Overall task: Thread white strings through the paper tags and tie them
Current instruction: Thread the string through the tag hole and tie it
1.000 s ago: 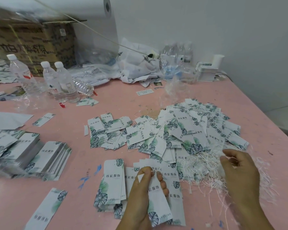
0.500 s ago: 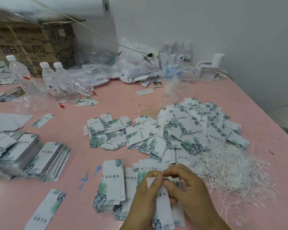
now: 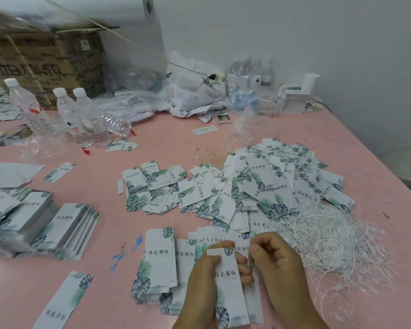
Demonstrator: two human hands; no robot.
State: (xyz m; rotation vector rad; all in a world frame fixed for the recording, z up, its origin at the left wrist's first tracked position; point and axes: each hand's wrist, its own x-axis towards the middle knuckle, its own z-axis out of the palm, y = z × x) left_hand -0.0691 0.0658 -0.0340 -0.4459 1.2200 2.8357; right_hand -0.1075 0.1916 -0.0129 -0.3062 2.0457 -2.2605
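Note:
My left hand (image 3: 205,279) grips a white paper tag (image 3: 228,279) with leaf print, held upright over the pink table (image 3: 166,143) near the front edge. My right hand (image 3: 274,260) sits just right of the tag's top, fingers curled and pinching what looks like a thin white string, which is too fine to see clearly. A tangle of white strings (image 3: 330,245) lies to the right of my hands. Unthreaded tags (image 3: 160,260) are fanned out under and left of my hands. A big heap of tags (image 3: 259,186) lies beyond.
Stacks of tags (image 3: 33,222) sit at the left, a single tag (image 3: 67,300) at the front left. Three water bottles (image 3: 81,117) stand at the back left before a cardboard box (image 3: 45,62). Plastic bags (image 3: 192,91) and a white dispenser (image 3: 297,96) line the wall.
My right hand left the string pile and came over to the top of the tag in my left hand. It now sits a little right of the tag's top.

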